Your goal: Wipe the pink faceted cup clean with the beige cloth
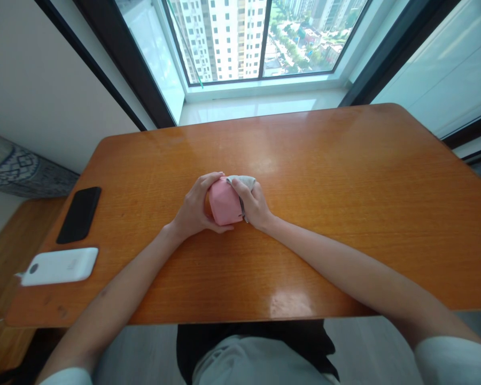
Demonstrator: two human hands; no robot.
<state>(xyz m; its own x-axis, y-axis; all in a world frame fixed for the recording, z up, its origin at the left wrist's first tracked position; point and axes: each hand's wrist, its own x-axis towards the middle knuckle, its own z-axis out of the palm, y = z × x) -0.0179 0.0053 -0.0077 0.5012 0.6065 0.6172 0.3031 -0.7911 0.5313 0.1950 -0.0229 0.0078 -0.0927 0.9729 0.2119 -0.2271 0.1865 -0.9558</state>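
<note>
A small pink pouch (224,203) with a grey end and a dark zip line sits between both my hands above the middle of the wooden table (344,176). My left hand (192,208) is wrapped round its left side, thumb over the top. My right hand (254,206) is closed on its right side, fingers pinching near the grey part (244,181). A bit of orange shows behind the pouch at the left; what it is I cannot make out.
A black phone (79,214) lies face down at the table's left. Beside it, nearer me, rests a white power bank (60,266) with a cable running off the left edge. A large window is beyond the table's far edge.
</note>
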